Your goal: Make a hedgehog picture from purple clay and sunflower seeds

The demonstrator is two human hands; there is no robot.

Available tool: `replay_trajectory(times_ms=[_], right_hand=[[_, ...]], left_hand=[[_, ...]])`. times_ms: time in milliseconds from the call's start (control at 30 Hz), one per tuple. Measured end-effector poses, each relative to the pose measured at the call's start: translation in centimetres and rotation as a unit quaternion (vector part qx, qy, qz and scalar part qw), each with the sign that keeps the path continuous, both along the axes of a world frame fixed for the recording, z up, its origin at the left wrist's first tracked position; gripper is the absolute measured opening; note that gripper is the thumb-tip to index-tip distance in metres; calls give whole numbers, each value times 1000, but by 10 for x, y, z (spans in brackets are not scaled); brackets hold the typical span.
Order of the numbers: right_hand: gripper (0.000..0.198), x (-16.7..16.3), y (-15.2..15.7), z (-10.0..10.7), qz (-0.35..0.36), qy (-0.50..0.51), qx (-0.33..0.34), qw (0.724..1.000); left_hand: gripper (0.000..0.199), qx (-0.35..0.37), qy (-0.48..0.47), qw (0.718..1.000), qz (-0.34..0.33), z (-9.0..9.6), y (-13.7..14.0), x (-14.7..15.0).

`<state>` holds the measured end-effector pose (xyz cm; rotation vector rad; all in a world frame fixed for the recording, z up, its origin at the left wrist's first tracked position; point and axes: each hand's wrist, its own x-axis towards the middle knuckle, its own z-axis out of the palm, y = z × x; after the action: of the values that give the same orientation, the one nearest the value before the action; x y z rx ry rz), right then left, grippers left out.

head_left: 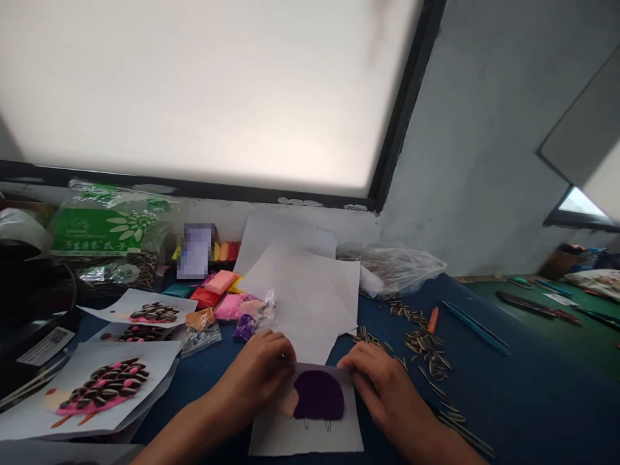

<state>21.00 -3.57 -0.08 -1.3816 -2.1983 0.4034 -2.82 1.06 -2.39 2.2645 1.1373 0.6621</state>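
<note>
Fingers [281, 347] of the left hand [256, 367] curl in at the upper left corner of the small white sheet [271, 440], while those of the right hand [385, 387] bend in at its upper right corner. Both sets look nearly closed, but whether either truly pinches the paper or only rests on it, I cannot tell. Handling the sheet well seems to call for light, even pressure at the two corners, so that it lies flat without buckling, and for keeping fingertips off the purple patch [320, 395], which looks soft enough to dent. Its join with the peach patch [289, 405] probably deserves the same care, since a sideways tug could part them. The sheet lies on the blue bench [523, 407] between the hands, reaching from the fingers toward the bottom of the view; the purple patch sits just below and between both sets of fingers, with pencilled legs [328, 426] under it. Striped seeds [431, 352] lie scattered beyond the right hand.
</note>
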Motion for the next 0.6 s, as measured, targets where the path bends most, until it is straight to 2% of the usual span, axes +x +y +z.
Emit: replay_trajectory(times_ms=[100, 200, 300, 400, 500, 600], right_hand=[[28, 1, 0, -1, -7, 2, 0, 1000], [37, 1, -2, -6, -8, -8, 65, 998], [39, -2, -7, -12, 33, -25, 113, 993], [40, -5, -12, -17, 89, -37, 107, 990], [38, -8, -14, -24, 107, -31, 109, 988], [29, -9, -13, -29, 126, -22, 115, 985]], left_hand=[[17, -48, -4, 999, 10, 3, -1, 0], [21, -46, 2, 999, 8, 0, -2, 0], [20, -17, 10, 1000, -13, -9, -1, 1], [35, -7, -34, 999, -38, -11, 0, -3], [44, -48, -57, 995, -67, 4, -4, -6], [48, -122, 40, 987, -97, 26, -11, -5]])
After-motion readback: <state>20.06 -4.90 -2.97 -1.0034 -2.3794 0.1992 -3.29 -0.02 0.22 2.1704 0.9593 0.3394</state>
